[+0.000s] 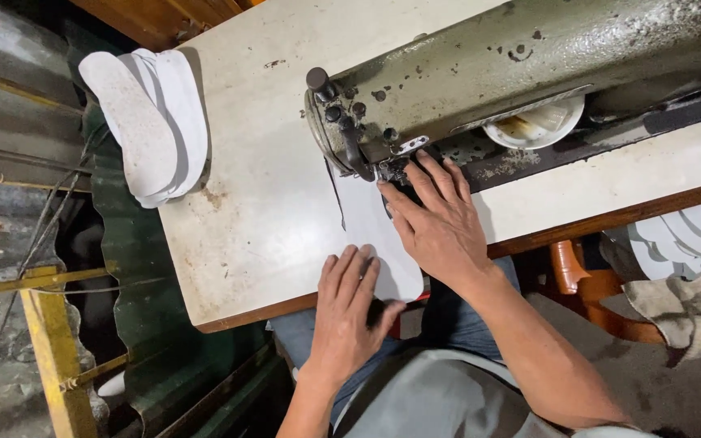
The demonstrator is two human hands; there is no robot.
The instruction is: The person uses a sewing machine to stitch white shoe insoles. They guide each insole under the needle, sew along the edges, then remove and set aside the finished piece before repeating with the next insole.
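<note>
Pressing flat, ungripping, both the left hand (349,312) and right hand (436,223) hide much of the white insole (367,219).

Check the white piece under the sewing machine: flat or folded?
Flat: the white piece lies spread on the table, with both hands pressing it down.

Left hand (349,312): palm down, fingers (350,272) flat and together.
Right hand (436,223): palm down, fingers spread, forearm angled inward.
</note>
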